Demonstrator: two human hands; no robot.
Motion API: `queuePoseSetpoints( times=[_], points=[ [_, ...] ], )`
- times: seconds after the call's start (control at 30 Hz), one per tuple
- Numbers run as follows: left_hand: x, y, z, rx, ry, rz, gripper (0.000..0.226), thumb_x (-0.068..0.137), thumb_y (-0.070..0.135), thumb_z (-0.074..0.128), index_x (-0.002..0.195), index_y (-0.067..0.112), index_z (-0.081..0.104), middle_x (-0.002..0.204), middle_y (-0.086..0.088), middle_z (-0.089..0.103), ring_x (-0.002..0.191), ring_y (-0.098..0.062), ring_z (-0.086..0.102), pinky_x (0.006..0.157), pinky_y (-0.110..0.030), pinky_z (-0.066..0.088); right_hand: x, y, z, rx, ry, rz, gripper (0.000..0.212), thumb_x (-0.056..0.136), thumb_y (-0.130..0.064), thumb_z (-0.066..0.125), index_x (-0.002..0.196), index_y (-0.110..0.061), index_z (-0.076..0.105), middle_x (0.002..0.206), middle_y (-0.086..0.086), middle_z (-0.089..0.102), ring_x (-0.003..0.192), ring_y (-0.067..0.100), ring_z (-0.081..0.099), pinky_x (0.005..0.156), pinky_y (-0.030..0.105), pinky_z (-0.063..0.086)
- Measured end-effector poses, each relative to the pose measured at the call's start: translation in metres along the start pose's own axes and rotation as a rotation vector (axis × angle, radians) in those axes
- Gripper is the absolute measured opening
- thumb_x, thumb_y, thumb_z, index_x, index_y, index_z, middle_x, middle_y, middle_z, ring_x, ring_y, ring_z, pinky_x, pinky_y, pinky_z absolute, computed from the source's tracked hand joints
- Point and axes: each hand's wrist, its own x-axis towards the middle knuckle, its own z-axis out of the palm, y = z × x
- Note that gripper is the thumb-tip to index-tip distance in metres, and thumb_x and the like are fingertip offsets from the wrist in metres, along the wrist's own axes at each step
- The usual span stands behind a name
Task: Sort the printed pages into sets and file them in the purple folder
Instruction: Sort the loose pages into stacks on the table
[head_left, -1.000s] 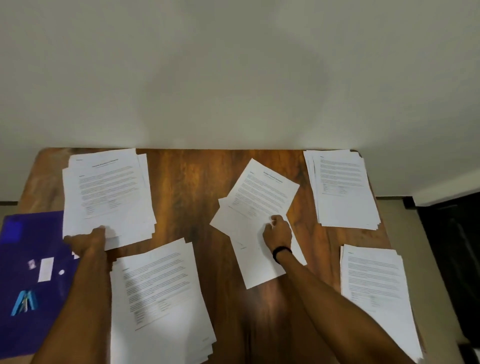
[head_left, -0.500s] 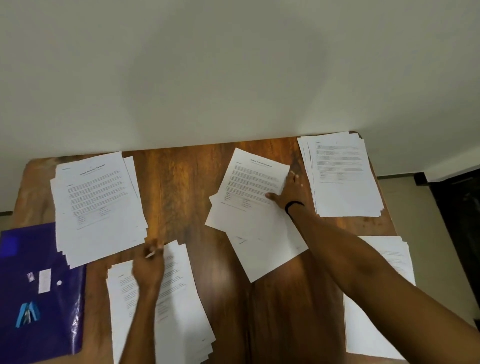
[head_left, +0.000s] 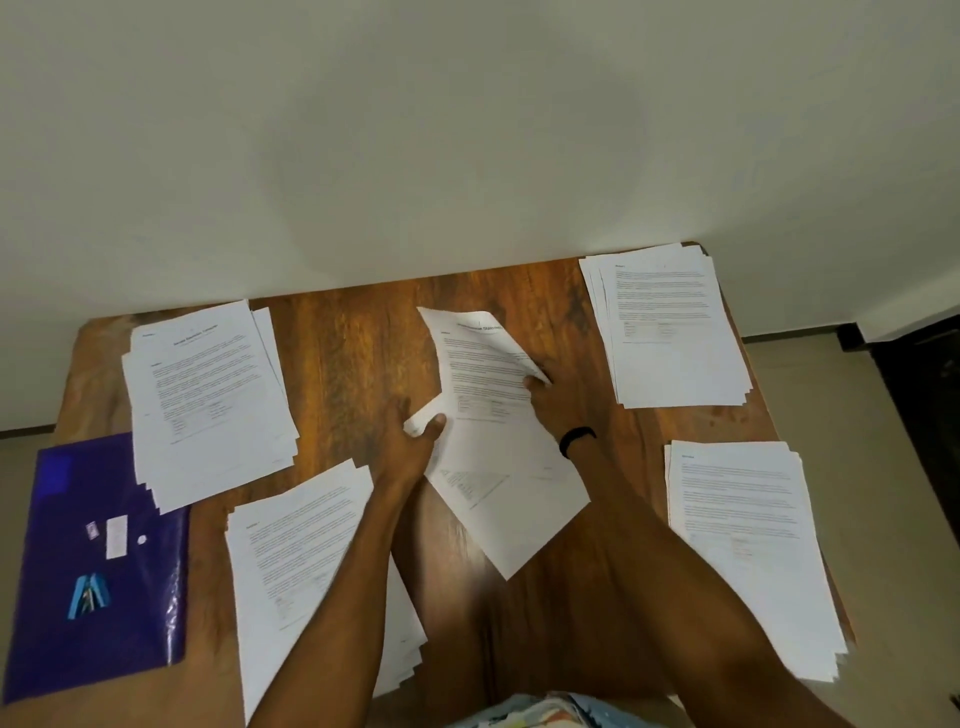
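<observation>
A pale wall fills the top half of the picture. Below it is a brown wood table, pushed up against the wall. A strip of pale floor shows at the right, past the table's side.

Four stacks of printed pages lie flat on the table. One stack is at the upper left and one is at the lower left. Another stack sits in the table's far right corner. The last stack is at the lower right, close to the right edge.

The purple folder lies shut at the far left. The upper left stack's corner sits on top of it. Its left side seems to stick out past the table's edge.

The middle pages are in the center, tilted and lifted a bit.

The left hand holds their left edge, with the thumb on top. The right hand pinches their right edge, and the paper bends there. A black band is on the right wrist.

Bare wood shows between the upper left stack and the middle pages, and low down between the arms.
</observation>
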Motion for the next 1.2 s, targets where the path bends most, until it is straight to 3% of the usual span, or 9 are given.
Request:
queuePoseSetpoints(
  times=[0.1,0.23,0.33,0.43,0.6,0.73,0.87,1.07,1.2],
  points=[
    [-0.002,0.006,-0.001,-0.036,-0.058,0.082,0.076,0.078,0.068,0.068,0.143,0.042,0.037,0.148,0.009,0.049,0.126,-0.018,0.055,0.103,-0.048,0.048,-0.020,-0.009,-0.019,0.170,-0.160,0.022,0.030,0.097,-0.018,0.062,0.127,-0.014,0.063,0.118,0.006,0.068,0.105,0.023,0.067,0.094,0.046,0.057],
    [-0.025,0.018,0.003,-0.129,-0.055,0.155,0.045,0.090,0.044,0.069,0.129,0.025,0.057,0.125,0.008,0.066,0.100,-0.010,0.066,0.094,-0.043,0.056,-0.044,-0.009,-0.046,0.317,-0.240,0.046,0.035,0.091,-0.021,0.072,0.124,-0.013,0.064,0.118,0.007,0.069,0.106,0.025,0.068,0.089,0.040,0.060],
    [-0.038,0.013,0.006,-0.130,-0.017,0.119,0.042,0.091,0.051,0.065,0.123,0.024,0.063,0.118,0.009,0.068,0.101,-0.014,0.067,0.094,-0.046,0.056,-0.063,-0.006,-0.058,0.310,-0.151,0.084,0.053,0.082,-0.044,0.080,0.128,-0.024,0.062,0.122,-0.003,0.069,0.112,0.017,0.066,0.093,0.037,0.057],
    [-0.046,0.000,0.016,-0.127,0.048,0.099,0.057,0.080,0.068,0.067,0.120,0.028,0.066,0.117,0.011,0.070,0.101,-0.019,0.069,0.092,-0.047,0.056,-0.091,0.009,-0.065,0.413,-0.073,0.190,0.052,0.081,-0.032,0.083,0.126,-0.015,0.063,0.124,0.002,0.070,0.112,0.020,0.067,0.094,0.040,0.057],
    [-0.094,0.000,0.050,-0.247,-0.046,0.156,0.035,0.096,0.037,0.063,0.127,0.020,0.062,0.122,0.007,0.067,0.103,-0.017,0.066,0.090,-0.033,0.052,-0.139,0.049,-0.077,0.407,0.000,0.389,0.031,0.089,-0.017,0.075,0.116,-0.006,0.065,0.117,0.009,0.070,0.105,0.024,0.069,0.092,0.041,0.058],
    [-0.123,0.001,0.086,-0.306,-0.059,0.131,0.024,0.098,0.026,0.061,0.121,0.020,0.062,0.113,0.011,0.066,0.090,-0.004,0.065,0.080,-0.021,0.051,-0.167,0.075,-0.093,0.260,0.084,0.427,0.032,0.090,-0.017,0.073,0.116,-0.002,0.062,0.110,0.007,0.069,0.096,0.017,0.067,0.076,0.019,0.055],
    [-0.145,0.002,0.124,-0.320,-0.077,0.074,0.029,0.099,0.017,0.060,0.127,0.010,0.062,0.120,0.003,0.064,0.101,-0.013,0.061,0.092,-0.029,0.048,-0.188,0.102,-0.111,0.119,0.150,0.464,0.016,0.088,-0.017,0.072,0.099,-0.006,0.065,0.102,0.010,0.071,0.094,0.026,0.066,0.086,0.036,0.055],
    [-0.165,-0.008,0.170,-0.344,-0.237,0.016,0.024,0.097,0.013,0.062,0.121,0.009,0.063,0.116,0.000,0.067,0.095,-0.014,0.066,0.078,-0.023,0.056,-0.215,0.132,-0.157,0.113,0.257,0.525,0.016,0.090,-0.009,0.068,0.106,-0.005,0.066,0.100,0.003,0.064,0.092,0.020,0.058,0.088,0.032,0.050],
    [-0.164,-0.012,0.190,-0.127,-0.326,0.003,0.014,0.097,0.016,0.063,0.103,0.004,0.066,0.099,-0.011,0.074,0.083,-0.019,0.070,0.080,-0.031,0.059,-0.227,0.161,-0.200,0.060,0.350,0.553,0.019,0.090,-0.006,0.066,0.108,-0.001,0.066,0.108,0.013,0.069,0.096,0.027,0.062,0.081,0.028,0.045]
  ],
)
